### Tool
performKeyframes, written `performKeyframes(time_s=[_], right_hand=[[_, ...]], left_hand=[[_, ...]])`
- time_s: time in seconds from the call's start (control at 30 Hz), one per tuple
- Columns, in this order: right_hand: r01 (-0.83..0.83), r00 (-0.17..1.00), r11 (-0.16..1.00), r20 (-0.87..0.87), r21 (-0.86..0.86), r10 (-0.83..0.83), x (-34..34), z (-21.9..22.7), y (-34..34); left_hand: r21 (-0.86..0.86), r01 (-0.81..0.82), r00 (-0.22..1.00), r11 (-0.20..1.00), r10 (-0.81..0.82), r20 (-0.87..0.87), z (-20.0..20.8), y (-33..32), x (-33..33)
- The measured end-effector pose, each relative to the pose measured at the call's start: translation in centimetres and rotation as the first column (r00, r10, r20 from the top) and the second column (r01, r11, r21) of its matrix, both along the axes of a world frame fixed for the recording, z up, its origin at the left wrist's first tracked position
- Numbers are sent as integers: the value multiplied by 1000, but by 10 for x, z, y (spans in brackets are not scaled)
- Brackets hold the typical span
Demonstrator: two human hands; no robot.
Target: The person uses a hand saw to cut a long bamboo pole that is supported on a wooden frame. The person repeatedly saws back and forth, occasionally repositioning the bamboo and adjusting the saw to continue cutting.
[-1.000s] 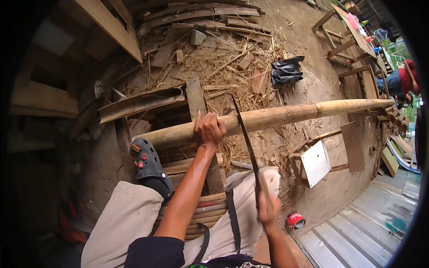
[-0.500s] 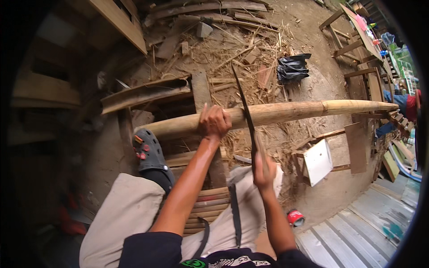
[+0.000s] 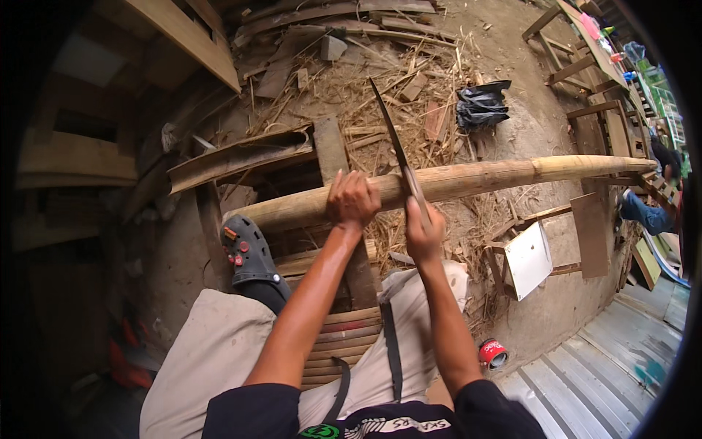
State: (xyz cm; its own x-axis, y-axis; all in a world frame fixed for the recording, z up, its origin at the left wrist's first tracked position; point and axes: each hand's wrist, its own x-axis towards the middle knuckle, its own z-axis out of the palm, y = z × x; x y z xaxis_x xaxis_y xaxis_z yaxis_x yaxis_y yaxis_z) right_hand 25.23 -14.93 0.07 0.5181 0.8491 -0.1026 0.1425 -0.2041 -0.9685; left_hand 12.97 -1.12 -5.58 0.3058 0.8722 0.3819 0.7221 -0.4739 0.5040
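A long, pale bamboo pole (image 3: 490, 178) lies across in front of me, left to right. My left hand (image 3: 354, 200) is closed over its top, left of the blade. My right hand (image 3: 425, 233) is closed on the wooden handle of a handsaw (image 3: 395, 143). The saw's dark, narrow blade points away from me and crosses the pole just right of my left hand. It shows nearly edge-on, so its teeth and any cut are hidden. My foot in a grey clog (image 3: 251, 247) is against the pole's left end.
Below the pole are a wooden frame (image 3: 330, 152) and a slatted bamboo seat (image 3: 344, 335). Wood scraps and shavings litter the ground beyond, near a black plastic bag (image 3: 482, 104). At right are a white panel (image 3: 529, 260), a red can (image 3: 493, 354), metal sheeting (image 3: 585, 380) and another person's jeans-clad leg (image 3: 647, 211).
My right hand has pushed the handsaw forward along its length, bringing the handle closer to the pole. My left hand keeps its grip. The other person's legs have shifted at far right.
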Motion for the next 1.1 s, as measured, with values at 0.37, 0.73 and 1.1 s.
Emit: performKeyframes(time_s=[0.37, 0.73, 1.1], right_hand=[[-124, 980, 992, 161, 34, 117, -13, 63, -90], [-90, 986, 995, 139, -38, 94, -30, 116, -145], [-65, 997, 998, 50, -8, 66, -17, -17, -45]], left_hand=[[-53, -15, 998, 998, 12, -54, -7, -2, -1], [-41, -7, 997, 999, 4, -79, -8, -1, -3], [-3, 38, 977, 999, -38, -210, -4, 36, -18]])
